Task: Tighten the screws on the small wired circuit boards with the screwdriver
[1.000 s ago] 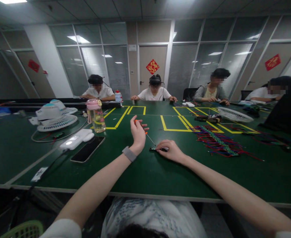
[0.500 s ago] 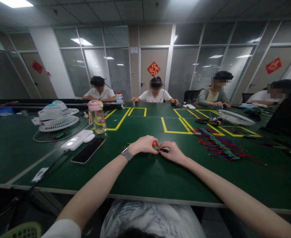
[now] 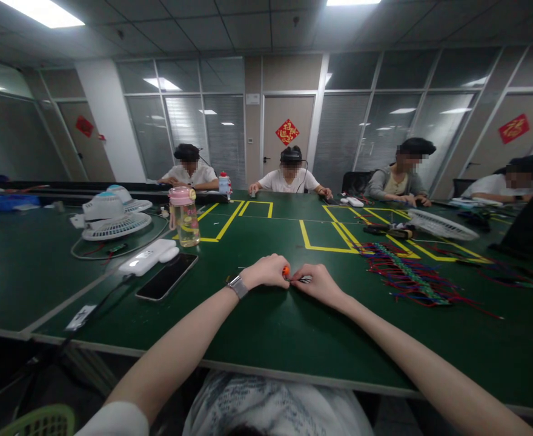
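Note:
My left hand [image 3: 266, 271], with a watch on its wrist [image 3: 238, 286], is curled closed around a small orange object [image 3: 286, 270]. Only its rounded end shows at the fingertips, so its kind is unclear. A thin light line pokes out beyond the hand's far side. Just to the right, my right hand [image 3: 318, 283] pinches a slim black-and-white piece [image 3: 303, 280], too small to identify. The fingertips of both hands nearly meet above the green table [image 3: 284, 333].
On the left lie a phone [image 3: 167, 277], a white power strip [image 3: 146, 257], a pink-lidded bottle [image 3: 185, 218] and fan parts [image 3: 116, 224]. Rightward is a row of small green boards with red and blue wires [image 3: 405, 272]. Yellow tape [image 3: 330, 247] marks the tabletop. Several people sit opposite.
The camera view has tilted slightly up and left. The right fingers have shifted on the black-and-white piece, which now shows as a thinner strip. The left hand still grips the orange object.

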{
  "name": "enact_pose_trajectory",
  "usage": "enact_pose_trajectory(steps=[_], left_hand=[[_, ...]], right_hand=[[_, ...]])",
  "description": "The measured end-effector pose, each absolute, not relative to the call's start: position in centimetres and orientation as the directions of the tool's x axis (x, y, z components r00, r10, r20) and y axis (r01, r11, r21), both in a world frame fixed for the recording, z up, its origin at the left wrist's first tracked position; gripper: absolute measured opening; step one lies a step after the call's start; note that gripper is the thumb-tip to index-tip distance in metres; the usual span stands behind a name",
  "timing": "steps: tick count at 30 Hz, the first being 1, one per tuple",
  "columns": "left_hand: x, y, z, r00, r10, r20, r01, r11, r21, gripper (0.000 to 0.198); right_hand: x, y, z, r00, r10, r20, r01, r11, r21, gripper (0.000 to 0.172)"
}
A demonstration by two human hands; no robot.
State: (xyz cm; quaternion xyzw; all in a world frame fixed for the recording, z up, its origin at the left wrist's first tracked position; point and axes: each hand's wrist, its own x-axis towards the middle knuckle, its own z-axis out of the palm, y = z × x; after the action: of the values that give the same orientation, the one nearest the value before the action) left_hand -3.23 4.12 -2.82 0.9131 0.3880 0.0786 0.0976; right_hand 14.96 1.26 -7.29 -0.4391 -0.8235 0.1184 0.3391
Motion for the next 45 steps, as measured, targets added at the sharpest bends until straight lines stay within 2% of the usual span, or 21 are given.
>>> enact_pose_trajectory(steps=[5,10,13,16,19,21,25,28,35,40,45], left_hand=[[-3.0,3.9,-2.8,0.694,0.715,0.082,0.694,-0.696,0.187,0.020],[-3.0,3.6,-2.3,0.698,0.712,0.079,0.696,-0.701,0.157,0.022],[-3.2,3.5,-2.1,0.703,0.709,0.063,0.696,-0.703,0.146,0.022],[-3.4,3.5,-1.9,0.713,0.699,0.052,0.688,-0.712,0.143,0.034],[-3.8,3.8,-1.4,0.716,0.697,0.043,0.677,-0.708,0.201,0.061],[-4.0,4.0,-1.0,0.698,0.715,0.046,0.682,-0.682,0.263,0.072],[-4.3,4.3,-0.3,0.643,0.757,0.115,0.673,-0.631,0.387,0.067],[-4.1,4.2,-0.3,0.584,0.784,0.210,0.675,-0.613,0.411,0.066],[-3.6,4.3,-1.6,0.470,0.792,0.391,0.764,-0.586,0.269,0.064],[-3.4,4.6,-3.3,0.468,0.789,0.399,0.795,-0.573,0.200,0.060],[-2.7,4.9,-5.5,0.532,0.775,0.342,0.793,-0.598,0.121,0.058]], right_hand=[[14.9,1.0,-6.7,-0.403,0.797,0.450,0.637,0.597,-0.488,0.013],[15.1,0.6,-5.7,-0.381,0.765,0.519,0.603,0.631,-0.488,0.013],[15.3,0.4,-5.6,-0.300,0.811,0.503,0.596,0.571,-0.565,0.011],[15.2,0.5,-6.0,-0.239,0.887,0.395,0.550,0.459,-0.698,0.014],[15.0,0.7,-6.5,-0.236,0.913,0.334,0.469,0.408,-0.783,0.019],[14.9,0.7,-6.7,-0.240,0.915,0.325,0.439,0.401,-0.804,0.020],[14.8,0.6,-6.7,-0.240,0.912,0.333,0.427,0.407,-0.807,0.022],[14.7,0.5,-6.5,-0.245,0.907,0.342,0.400,0.416,-0.817,0.019],[14.5,-0.3,-6.3,-0.299,0.858,0.418,0.506,0.514,-0.692,0.013],[16.2,-2.2,-5.9,-0.391,0.796,0.463,0.672,0.590,-0.447,0.012],[20.6,-5.7,-6.3,-0.350,0.804,0.480,0.802,0.522,-0.291,0.015]])
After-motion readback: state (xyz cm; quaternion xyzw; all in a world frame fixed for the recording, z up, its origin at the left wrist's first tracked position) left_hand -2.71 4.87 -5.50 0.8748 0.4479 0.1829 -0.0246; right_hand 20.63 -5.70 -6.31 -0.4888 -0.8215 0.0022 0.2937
